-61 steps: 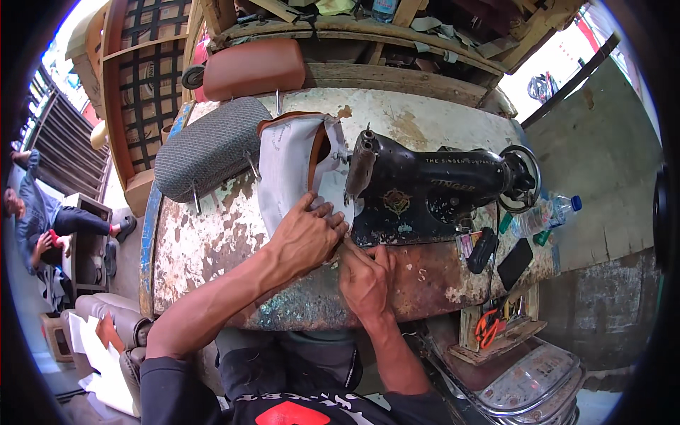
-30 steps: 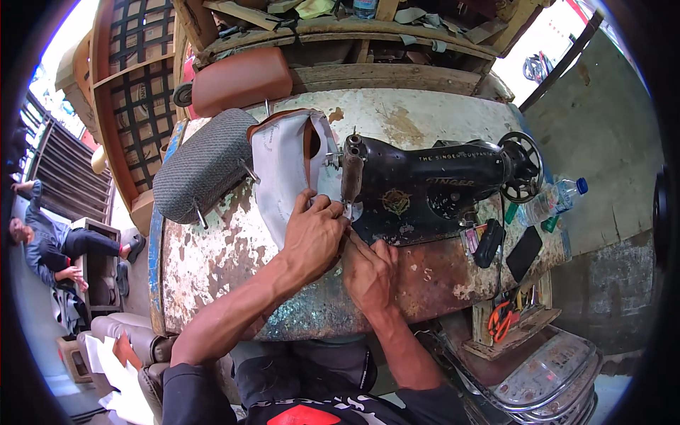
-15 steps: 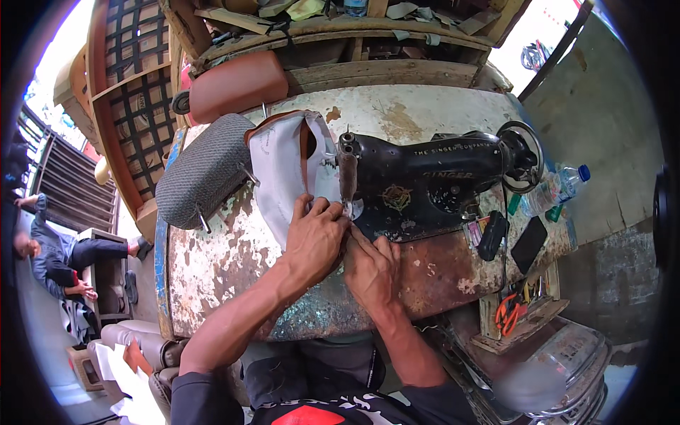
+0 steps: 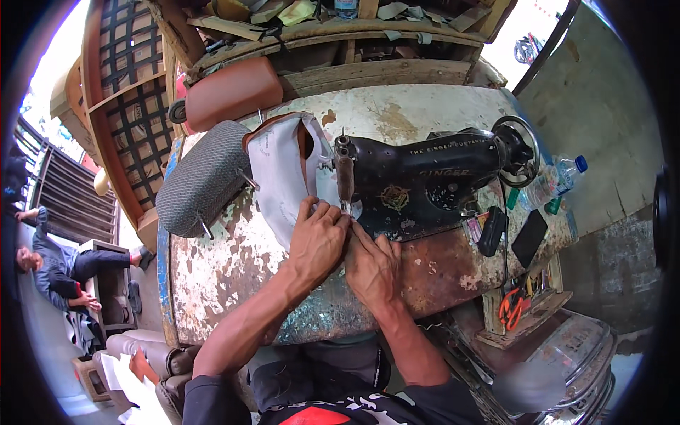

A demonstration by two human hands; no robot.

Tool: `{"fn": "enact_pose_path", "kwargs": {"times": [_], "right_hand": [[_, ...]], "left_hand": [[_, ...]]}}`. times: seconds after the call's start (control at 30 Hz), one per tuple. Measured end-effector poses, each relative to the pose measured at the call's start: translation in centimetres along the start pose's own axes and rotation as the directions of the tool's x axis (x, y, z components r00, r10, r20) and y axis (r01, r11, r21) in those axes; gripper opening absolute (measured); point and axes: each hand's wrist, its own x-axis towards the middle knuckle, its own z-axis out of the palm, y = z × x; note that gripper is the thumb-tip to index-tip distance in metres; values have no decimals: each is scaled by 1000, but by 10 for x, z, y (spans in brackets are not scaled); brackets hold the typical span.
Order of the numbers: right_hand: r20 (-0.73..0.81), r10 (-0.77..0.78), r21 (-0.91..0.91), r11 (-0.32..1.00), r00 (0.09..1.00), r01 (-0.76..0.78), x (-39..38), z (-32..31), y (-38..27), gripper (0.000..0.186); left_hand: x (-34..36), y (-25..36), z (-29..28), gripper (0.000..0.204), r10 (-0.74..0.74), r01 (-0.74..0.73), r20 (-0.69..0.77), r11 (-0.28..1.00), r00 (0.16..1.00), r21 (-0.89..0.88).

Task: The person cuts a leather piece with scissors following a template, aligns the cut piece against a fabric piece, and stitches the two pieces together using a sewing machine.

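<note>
A pale grey sewn cover point(image 4: 276, 166) with brown edging and an open slit lies on the worn table, its near end running to the needle area of a black sewing machine point(image 4: 425, 177). My left hand point(image 4: 316, 241) presses on the cover's near edge with curled fingers, just left of the needle. Close beside it, my right hand point(image 4: 373, 268) has its fingers bunched together at the same edge, below the machine's head. The fingertips and the bit of material between the hands are mostly hidden.
Left of the cover sit a grey patterned headrest point(image 4: 202, 180) with metal posts and a brown headrest point(image 4: 234, 92). At right are a plastic bottle point(image 4: 552, 185), a dark case point(image 4: 491, 232), a black phone-like slab point(image 4: 529, 239) and orange-handled scissors point(image 4: 511, 309). Another person point(image 4: 60, 265) sits far left.
The view has shifted a little. Both hands stay at the cover's edge beside the needle, with hardly any movement of the cover.
</note>
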Motion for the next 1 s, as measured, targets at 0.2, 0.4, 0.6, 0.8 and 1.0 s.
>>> {"fn": "enact_pose_path", "kwargs": {"times": [0.2, 0.4, 0.6, 0.8, 1.0], "right_hand": [[10, 8, 16, 1000, 1000, -8, 2, -3, -1, 42], [-11, 15, 49, 999, 1000, -14, 2, -4, 1, 48], [-124, 33, 186, 983, 992, -9, -2, -2, 3, 50], [-184, -59, 140, 986, 981, 86, 0, 3, 2, 32], [-44, -96, 0, 995, 994, 96, -1, -8, -3, 31]], "left_hand": [[2, -23, -34, 32, 46, -47, 13, 997, 999, 69], [-21, -44, -74, 39, 268, -272, 206, 962, 941, -9], [-21, -51, -77, 47, 333, -328, 148, 943, 931, -58], [-33, -56, -54, 40, 425, -444, 162, 890, 891, 102], [-22, -31, -73, 21, 362, -378, 347, 925, 865, -22]]}}
